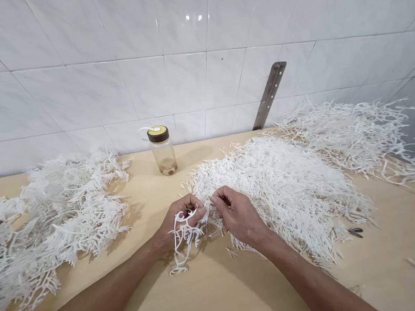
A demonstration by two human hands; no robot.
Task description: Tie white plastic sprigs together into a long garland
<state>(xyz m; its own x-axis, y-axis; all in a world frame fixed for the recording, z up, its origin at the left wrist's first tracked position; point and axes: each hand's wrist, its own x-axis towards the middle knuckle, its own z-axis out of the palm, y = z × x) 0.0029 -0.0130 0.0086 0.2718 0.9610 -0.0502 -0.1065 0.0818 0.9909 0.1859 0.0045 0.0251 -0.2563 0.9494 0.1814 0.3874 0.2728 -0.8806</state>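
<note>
"Sprue (186, 229)?"
"Pinched in left grip (178, 211), over counter (196, 293), near-left of pile (280, 185)."
"Right grip (238, 216)?"
"Curled; can't tell whether pinching anything."
"Handling?"
"Likely light, springy, snappable at thin tips; best held by thicker stem."

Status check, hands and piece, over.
Left hand holding white branched piece. Right hand close beside, fingertips pinched. Large white pile just beyond both.
</note>
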